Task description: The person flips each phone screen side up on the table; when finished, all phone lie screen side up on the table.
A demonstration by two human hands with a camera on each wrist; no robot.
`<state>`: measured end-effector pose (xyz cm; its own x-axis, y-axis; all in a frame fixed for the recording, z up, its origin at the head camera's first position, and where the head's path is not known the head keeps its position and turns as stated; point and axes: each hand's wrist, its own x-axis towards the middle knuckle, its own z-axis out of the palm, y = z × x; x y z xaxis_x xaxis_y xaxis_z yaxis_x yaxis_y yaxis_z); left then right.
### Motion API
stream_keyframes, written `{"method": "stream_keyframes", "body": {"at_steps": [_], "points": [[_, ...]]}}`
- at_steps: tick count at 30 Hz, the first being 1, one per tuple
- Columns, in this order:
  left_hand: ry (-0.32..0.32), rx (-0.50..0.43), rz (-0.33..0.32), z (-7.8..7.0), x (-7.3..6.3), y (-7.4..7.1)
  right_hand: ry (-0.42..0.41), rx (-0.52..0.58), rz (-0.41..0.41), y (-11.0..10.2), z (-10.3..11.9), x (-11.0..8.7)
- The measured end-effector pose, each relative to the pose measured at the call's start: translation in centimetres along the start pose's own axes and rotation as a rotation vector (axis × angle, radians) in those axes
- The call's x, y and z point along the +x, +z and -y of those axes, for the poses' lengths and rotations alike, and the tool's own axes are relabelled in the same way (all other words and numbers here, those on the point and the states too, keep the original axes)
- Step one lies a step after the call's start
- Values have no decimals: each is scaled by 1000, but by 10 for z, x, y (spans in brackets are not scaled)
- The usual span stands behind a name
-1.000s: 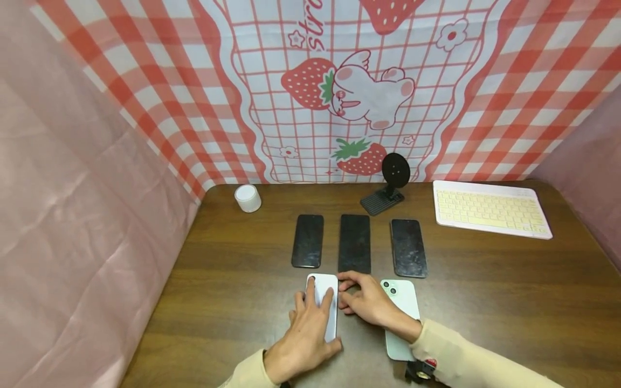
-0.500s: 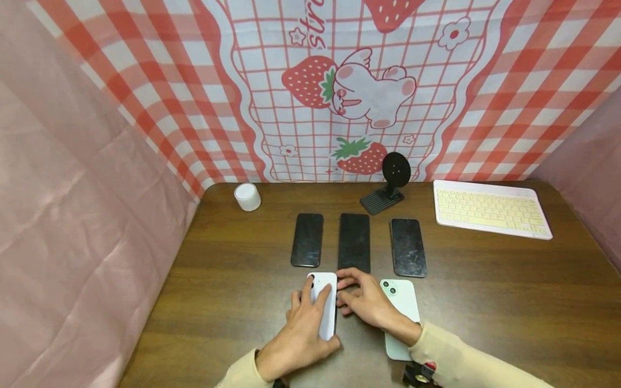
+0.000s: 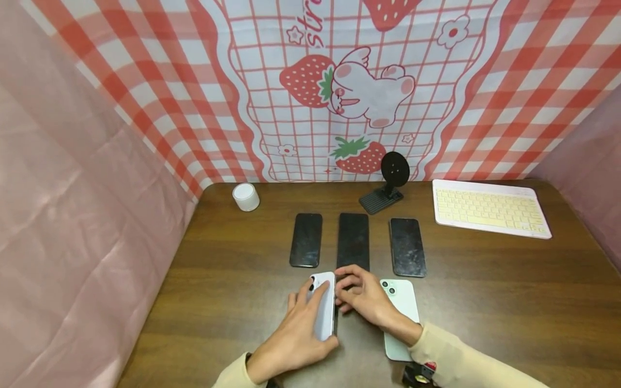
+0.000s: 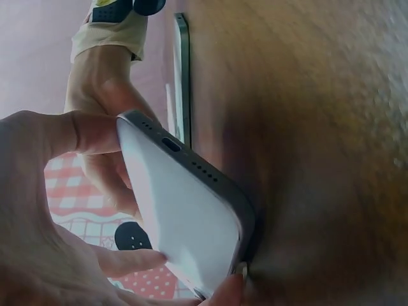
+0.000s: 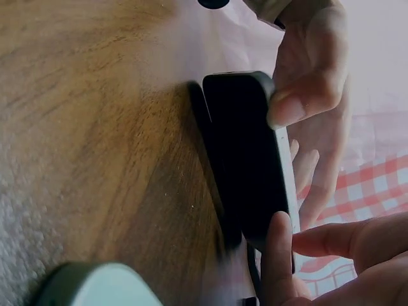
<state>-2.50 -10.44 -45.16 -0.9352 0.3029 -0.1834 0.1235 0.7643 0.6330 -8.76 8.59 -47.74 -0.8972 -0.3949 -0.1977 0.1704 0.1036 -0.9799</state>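
A pale lavender phone (image 3: 326, 315), back upward, tilts with its right edge raised from the wooden table. My left hand (image 3: 296, 337) grips it, fingers spread over the back near the camera and thumb at the lower right corner. In the left wrist view, the charging port shows on the slanted phone (image 4: 185, 197). Along the raised edge, my right hand (image 3: 366, 296) pinches the phone. The right wrist view has its dark screen (image 5: 242, 153), with a right fingertip on it. A pale green phone (image 3: 406, 304) lies back-up partly under my right wrist.
Behind the hands lie three dark phones in a row: left (image 3: 306, 240), middle (image 3: 353, 241) and right (image 3: 407, 248). Farther back stand a white cylinder (image 3: 246, 198) and a black phone stand (image 3: 395, 170). A white-and-yellow keyboard (image 3: 490, 209) lies at the back right.
The lavender phone lay nearly flat under my left hand; its right edge has risen and it now tilts leftward. My right fingers have closed in on that edge.
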Motion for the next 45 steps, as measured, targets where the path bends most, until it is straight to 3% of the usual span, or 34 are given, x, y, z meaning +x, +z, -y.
{"method": "stream_keyframes", "body": {"at_steps": [6,16,26,36,45], "points": [[12,-22,-18,1,-2,-3,5,23,52,2,-1,0],[-5,-86,-43,3,-1,-11,-7,-29,96,5,-3,1],[16,-285,-47,7,1,-16,69,-65,139,4,-2,1],[53,-399,-75,13,6,-19,102,-97,100,4,-1,0],[24,-504,-80,22,5,-21,58,-187,64,-1,-5,-2]]}}
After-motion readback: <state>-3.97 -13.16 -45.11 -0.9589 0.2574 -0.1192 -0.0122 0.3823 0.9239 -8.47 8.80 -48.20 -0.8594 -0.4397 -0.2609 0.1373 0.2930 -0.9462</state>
